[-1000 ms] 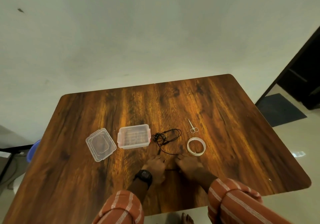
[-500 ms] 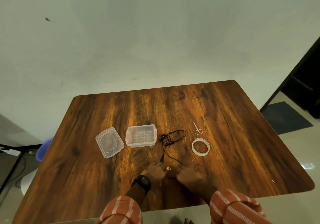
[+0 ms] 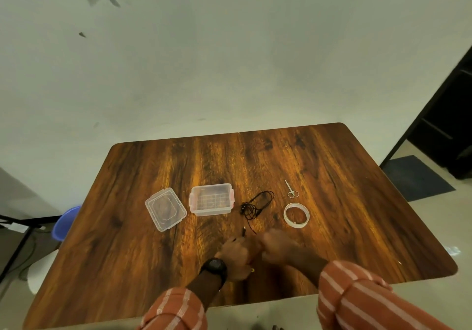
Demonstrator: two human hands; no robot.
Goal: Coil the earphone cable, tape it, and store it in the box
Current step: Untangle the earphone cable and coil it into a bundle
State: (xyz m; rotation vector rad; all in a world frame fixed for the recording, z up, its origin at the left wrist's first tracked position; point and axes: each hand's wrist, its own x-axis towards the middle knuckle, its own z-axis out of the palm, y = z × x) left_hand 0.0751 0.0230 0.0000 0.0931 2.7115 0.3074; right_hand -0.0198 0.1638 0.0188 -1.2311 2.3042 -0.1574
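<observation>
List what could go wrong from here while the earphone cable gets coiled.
1. Most of the earphone cable lies in a loose tangle beyond the left hand and right hand; pulling it in may tighten a knot.
2. The dragged cable could snag the tape roll or scissors beside it.
3. The open box sits close to the tangle and looks light; a sweeping cable might nudge it.

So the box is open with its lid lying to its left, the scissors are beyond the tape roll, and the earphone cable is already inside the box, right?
Not quite: the head view shows the earphone cable on the table, between the box and the tape roll. The lid and scissors are as you said.
</observation>
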